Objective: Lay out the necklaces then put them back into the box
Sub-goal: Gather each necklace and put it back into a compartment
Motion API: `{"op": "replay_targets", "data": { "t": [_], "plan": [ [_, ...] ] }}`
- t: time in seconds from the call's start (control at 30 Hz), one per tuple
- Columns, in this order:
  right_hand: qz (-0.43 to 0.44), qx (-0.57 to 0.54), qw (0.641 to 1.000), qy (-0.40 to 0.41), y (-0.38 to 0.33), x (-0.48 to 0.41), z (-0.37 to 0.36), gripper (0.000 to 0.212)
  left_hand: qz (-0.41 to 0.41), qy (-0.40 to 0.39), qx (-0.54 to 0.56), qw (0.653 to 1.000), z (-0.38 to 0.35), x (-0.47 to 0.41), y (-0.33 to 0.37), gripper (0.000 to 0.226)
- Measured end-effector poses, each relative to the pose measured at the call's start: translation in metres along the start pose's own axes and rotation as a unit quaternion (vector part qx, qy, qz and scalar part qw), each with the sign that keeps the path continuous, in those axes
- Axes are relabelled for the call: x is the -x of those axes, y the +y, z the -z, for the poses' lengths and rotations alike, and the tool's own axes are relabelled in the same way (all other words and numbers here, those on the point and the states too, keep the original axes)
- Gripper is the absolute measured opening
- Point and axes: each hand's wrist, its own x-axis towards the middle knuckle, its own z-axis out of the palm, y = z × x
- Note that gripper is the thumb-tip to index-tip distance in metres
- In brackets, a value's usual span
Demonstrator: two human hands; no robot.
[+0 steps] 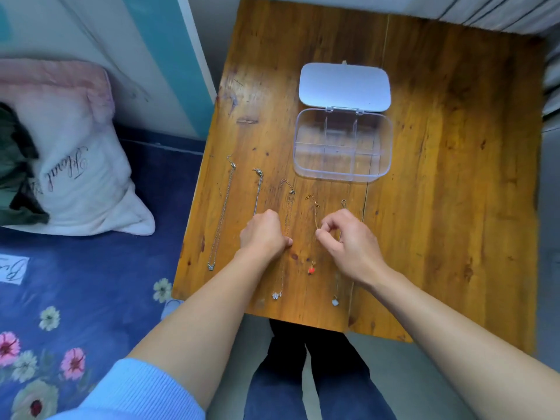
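Observation:
Several thin necklaces lie side by side in straight lines on the wooden table (454,183). My left hand (263,233) is curled over the lower part of the second silver chain (258,192). Its thumb and forefinger meet on the flower-pendant necklace (288,207). My right hand (348,242) pinches the gold chain of the red-pendant necklace (315,213) at mid-length. It partly covers the rightmost necklace (335,301). The leftmost necklace (222,213) lies untouched. The clear divided box (342,176) stands just beyond the necklaces with nothing in its compartments, its lid (344,86) folded back.
A bed with a blue flowered sheet (91,283) and a white pillow (75,177) runs along the table's left edge. My legs (303,374) are under the near edge. The table's right half is bare wood.

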Motion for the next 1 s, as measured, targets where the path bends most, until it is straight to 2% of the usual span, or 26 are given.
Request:
{"op": "replay_targets", "data": {
  "t": [0.1, 0.23, 0.37, 0.5, 0.63, 0.7, 0.87, 1.0],
  "plan": [
    [0.038, -0.186, 0.981, 0.032, -0.02, -0.009, 0.031, 0.023, 0.017, -0.019, 0.008, 1.0, 0.003, 0.001, 0.006, 0.038],
    [0.003, -0.46, 0.887, 0.026, -0.054, -0.046, 0.07, 0.017, 0.034, -0.027, 0.031, 0.999, 0.004, 0.003, 0.007, 0.037],
    [-0.057, -0.56, 0.825, 0.046, -0.078, -0.096, 0.089, 0.017, 0.042, -0.021, 0.063, 0.997, 0.004, 0.004, 0.006, 0.036],
    [-0.114, -0.582, 0.802, 0.072, -0.093, -0.146, 0.085, 0.005, 0.052, -0.004, 0.093, 0.994, -0.001, 0.004, 0.004, 0.035],
    [-0.168, -0.566, 0.803, 0.082, -0.096, -0.179, 0.069, 0.009, 0.054, 0.008, 0.102, 0.993, -0.005, 0.005, 0.003, 0.031],
    [-0.186, -0.539, 0.818, 0.073, -0.091, -0.189, 0.06, 0.008, 0.058, 0.015, 0.103, 0.993, -0.006, 0.006, 0.003, 0.028],
    [-0.175, -0.359, 0.916, 0.039, -0.09, -0.2, 0.06, 0.014, 0.057, 0.055, 0.074, 0.994, -0.006, 0.016, 0.007, 0.023],
    [-0.117, -0.151, 0.981, 0.025, -0.086, -0.199, 0.065, 0.01, 0.044, 0.068, 0.032, 0.996, -0.01, 0.025, 0.014, 0.008]
  ]
}}
